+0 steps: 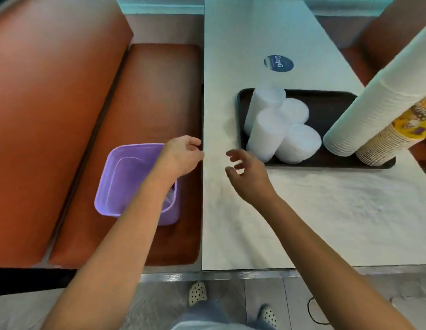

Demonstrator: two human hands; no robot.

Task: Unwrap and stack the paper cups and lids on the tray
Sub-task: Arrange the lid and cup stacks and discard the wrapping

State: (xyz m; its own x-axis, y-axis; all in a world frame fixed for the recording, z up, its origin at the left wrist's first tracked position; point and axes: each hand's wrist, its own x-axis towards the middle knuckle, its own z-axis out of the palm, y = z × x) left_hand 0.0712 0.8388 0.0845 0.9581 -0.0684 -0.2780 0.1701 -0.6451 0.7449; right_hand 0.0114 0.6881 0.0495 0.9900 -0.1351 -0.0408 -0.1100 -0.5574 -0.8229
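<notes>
Lid stacks (277, 129) are lying on the tray (326, 98), left of the cup stacks (364, 120). The tray is sitting on the worktop (302, 210). A bin (126, 177) is sitting on the seat (145, 115), left.

I see bare white tabletop (338, 210) across the whole near and right part, open for a hand. On the dark tray (326, 163), four white lid stacks (278, 129) crowd the left end, and two tall cup stacks (374, 110) lean over its right end; only a narrow dark gap lies between. To the left, past the table edge, a purple bin (126, 177) sits on the bench seat (159, 96).
</notes>
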